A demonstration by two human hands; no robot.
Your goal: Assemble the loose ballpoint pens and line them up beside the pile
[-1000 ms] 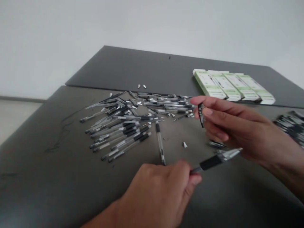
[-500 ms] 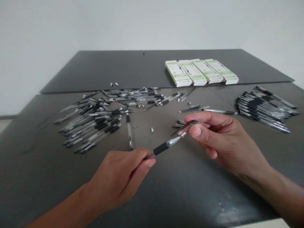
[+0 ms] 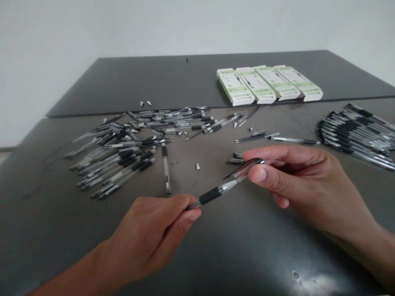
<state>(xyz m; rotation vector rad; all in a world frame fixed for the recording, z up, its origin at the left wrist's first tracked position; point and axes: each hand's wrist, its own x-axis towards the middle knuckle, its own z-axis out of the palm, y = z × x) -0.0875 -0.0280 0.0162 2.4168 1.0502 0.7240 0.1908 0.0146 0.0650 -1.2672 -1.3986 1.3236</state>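
Closed around the rear of a gel pen (image 3: 210, 195), my left hand (image 3: 160, 230) keeps it slanted up to the right, its black rubber grip and silvery tip exposed. Between thumb and fingers of my right hand (image 3: 296, 181) is a clear pen cap (image 3: 247, 167) with a dark end and clip. The cap's open end is at the pen's tip; I cannot tell how far the tip is inside. Beyond the hands lies a single uncapped pen (image 3: 166, 168), beside a small silvery cone tip (image 3: 198, 166).
A heap of loose pens (image 3: 120, 160) and parts spreads over the left and middle of the table. Several capped pens (image 3: 361, 131) lie in a row at right. Flattened white-green boxes (image 3: 265, 84) rest at the back. Refills (image 3: 249, 139) lie behind my right hand.
The view has shifted a little, with the table's far side appearing higher. My right hand and the cap sit slightly further right; both hands keep their hold.
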